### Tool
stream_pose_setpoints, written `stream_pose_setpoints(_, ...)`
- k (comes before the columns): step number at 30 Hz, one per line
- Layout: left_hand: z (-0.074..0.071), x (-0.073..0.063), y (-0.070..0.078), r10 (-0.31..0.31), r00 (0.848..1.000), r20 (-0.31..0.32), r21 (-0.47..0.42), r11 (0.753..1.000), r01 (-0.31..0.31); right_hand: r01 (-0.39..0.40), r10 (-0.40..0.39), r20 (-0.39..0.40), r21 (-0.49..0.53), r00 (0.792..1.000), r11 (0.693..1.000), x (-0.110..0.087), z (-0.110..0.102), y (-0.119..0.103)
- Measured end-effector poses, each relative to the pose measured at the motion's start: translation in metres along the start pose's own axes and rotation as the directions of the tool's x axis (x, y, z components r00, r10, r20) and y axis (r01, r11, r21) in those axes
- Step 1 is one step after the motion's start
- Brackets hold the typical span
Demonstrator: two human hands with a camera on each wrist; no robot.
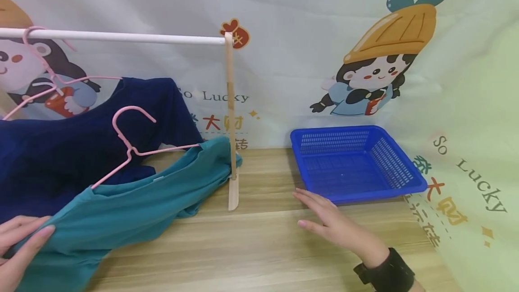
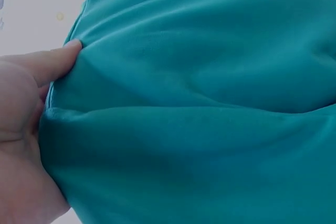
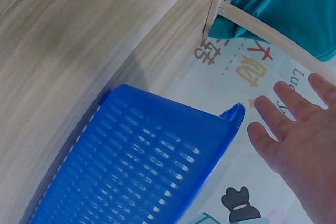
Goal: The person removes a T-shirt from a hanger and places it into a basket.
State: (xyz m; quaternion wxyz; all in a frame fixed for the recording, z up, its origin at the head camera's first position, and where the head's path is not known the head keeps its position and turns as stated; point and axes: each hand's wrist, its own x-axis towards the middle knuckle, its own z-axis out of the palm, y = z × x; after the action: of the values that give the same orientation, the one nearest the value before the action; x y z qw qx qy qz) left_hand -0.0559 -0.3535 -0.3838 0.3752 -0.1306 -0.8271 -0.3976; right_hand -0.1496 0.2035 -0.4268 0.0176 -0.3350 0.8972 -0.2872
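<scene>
A teal shirt (image 1: 146,206) hangs on a pink hanger (image 1: 130,150), whose hook is free of the rail. My left hand (image 1: 22,242) pinches the shirt's edge at the lower left, thumb in front; the left wrist view shows the same grip on the teal cloth (image 2: 173,129). My right hand (image 1: 324,217) holds nothing, its fingers stretched out beside the near left corner of a blue plastic basket (image 1: 298,154). In the right wrist view the right hand (image 3: 299,129) has its fingers spread.
A white rail (image 1: 121,36) on a wooden stand (image 1: 230,102) carries a navy shirt (image 1: 154,98) on another pink hanger (image 1: 50,73). The teal shirt's far shoulder reaches the stand's post. A printed cloth backdrop (image 1: 275,66) rises behind the wooden table (image 1: 251,247) and along its right side.
</scene>
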Motion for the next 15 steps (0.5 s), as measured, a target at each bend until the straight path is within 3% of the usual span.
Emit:
stream_pose_setpoints(4,0.003,0.004,0.005,0.054,0.998,0.045,-0.084,0.995,-0.050,-0.004,0.004,-0.006,0.010,1.000,1.000,0.000,0.002,0.001)
stream_pose_setpoints(8,-0.004,0.003,0.000,0.076,0.995,0.066,-0.040,0.997,-0.073,0.008,-0.008,-0.028,0.008,1.000,1.000,-0.001,0.002,0.002)
stream_pose_setpoints(11,-0.014,0.000,-0.007,0.061,0.992,0.111,0.043,0.997,-0.066,0.009,-0.009,-0.039,0.000,0.999,1.000,-0.002,0.002,0.002)
stream_pose_setpoints(15,-0.019,-0.001,-0.010,0.051,0.986,0.157,0.029,0.998,-0.057,0.003,-0.003,-0.047,-0.001,0.999,1.000,-0.003,0.001,0.002)
